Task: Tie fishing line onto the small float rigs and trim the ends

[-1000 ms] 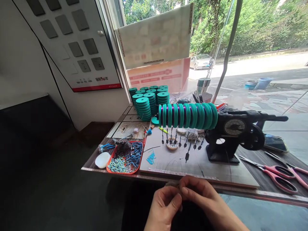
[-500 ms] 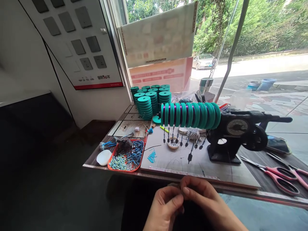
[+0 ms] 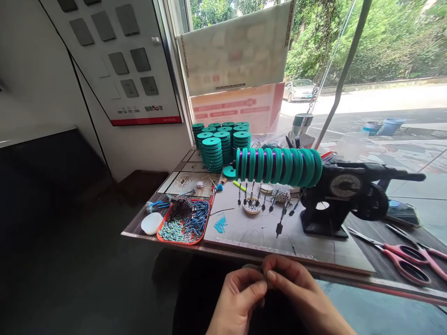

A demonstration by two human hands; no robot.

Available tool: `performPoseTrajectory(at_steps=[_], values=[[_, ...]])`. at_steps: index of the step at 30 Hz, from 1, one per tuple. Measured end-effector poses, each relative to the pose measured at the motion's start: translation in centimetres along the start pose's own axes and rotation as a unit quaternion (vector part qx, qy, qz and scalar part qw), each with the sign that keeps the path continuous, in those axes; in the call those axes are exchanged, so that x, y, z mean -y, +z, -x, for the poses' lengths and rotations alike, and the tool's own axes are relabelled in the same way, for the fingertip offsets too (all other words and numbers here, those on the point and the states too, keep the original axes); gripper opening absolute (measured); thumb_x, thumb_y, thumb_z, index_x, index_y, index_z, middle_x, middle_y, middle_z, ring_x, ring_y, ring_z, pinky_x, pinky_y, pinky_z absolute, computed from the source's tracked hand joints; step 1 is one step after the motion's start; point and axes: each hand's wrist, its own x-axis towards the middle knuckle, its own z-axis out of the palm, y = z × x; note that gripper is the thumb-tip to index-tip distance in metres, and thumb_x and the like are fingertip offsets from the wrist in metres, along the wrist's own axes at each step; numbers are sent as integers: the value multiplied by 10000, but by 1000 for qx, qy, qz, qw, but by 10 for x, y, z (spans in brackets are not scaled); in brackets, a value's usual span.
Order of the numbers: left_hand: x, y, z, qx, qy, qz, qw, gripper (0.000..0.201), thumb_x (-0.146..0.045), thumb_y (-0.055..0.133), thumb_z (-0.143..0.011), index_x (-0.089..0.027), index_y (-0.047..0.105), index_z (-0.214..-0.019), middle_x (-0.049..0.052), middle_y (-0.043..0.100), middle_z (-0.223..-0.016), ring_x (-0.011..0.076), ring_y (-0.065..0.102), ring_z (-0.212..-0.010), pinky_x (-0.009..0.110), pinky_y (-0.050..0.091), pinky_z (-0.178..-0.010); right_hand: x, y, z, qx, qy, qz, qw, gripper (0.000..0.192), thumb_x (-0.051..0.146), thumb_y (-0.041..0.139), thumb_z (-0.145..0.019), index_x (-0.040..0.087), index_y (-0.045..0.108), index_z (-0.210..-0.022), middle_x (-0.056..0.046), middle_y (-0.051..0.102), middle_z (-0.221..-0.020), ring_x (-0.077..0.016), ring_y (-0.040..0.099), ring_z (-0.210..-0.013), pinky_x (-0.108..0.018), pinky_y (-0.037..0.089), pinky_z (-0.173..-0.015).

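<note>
Just below the table's front edge, my left hand (image 3: 244, 295) and my right hand (image 3: 291, 284) meet with fingertips pinched together. Whatever lies between them is mostly hidden; a small dark bit shows at the fingertips, too small to name. Behind them stands a black winding machine (image 3: 344, 186) with a row of green spools (image 3: 279, 166) on its shaft. Dark strands with small weights (image 3: 279, 229) hang from the spools above the board (image 3: 240, 232). A round dish of beads (image 3: 252, 205) sits under the strands.
Left on the table are an orange tray (image 3: 179, 242) of blue and pale green small parts and a white round lid (image 3: 151, 224). Stacked green spools (image 3: 212, 156) stand at the back. Pink-handled scissors (image 3: 408, 265) lie at the right. Light blue slivers (image 3: 220, 224) rest on the board.
The view has shifted slightly. My hands stay pinched together in nearly the same place. The longest hanging weight has swung a little to the right.
</note>
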Motion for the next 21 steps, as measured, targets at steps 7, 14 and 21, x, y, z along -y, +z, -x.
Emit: performPoseTrajectory(at_steps=[7, 14, 21], values=[[3, -5, -4, -39, -16, 13, 999, 222, -323, 841, -491, -167, 721, -595, 0, 606, -632, 86, 453, -563, 210, 354, -565, 17, -12, 15, -102, -146, 217, 960, 233, 430, 633, -766, 197, 630, -760, -15, 610, -708, -178, 556, -702, -269, 426, -658], [-9, 9, 7, -51, 26, -20, 998, 149, -293, 809, -535, -184, 732, -601, 17, 638, -620, 119, 490, -608, 251, 395, -688, 16, -75, 44, -370, -244, 538, 718, 226, 442, 546, -816, 243, 653, -825, -56, 650, -745, -220, 584, -661, -324, 420, -635], [-13, 14, 7, -31, 41, -37, 998, 159, -311, 812, -541, -184, 727, -585, 13, 608, -584, 147, 510, -687, 251, 393, -735, 5, -66, 20, -427, -152, 643, 617, 271, 458, 507, -839, 227, 648, -846, -76, 688, -669, -279, 584, -654, -372, 401, -635]])
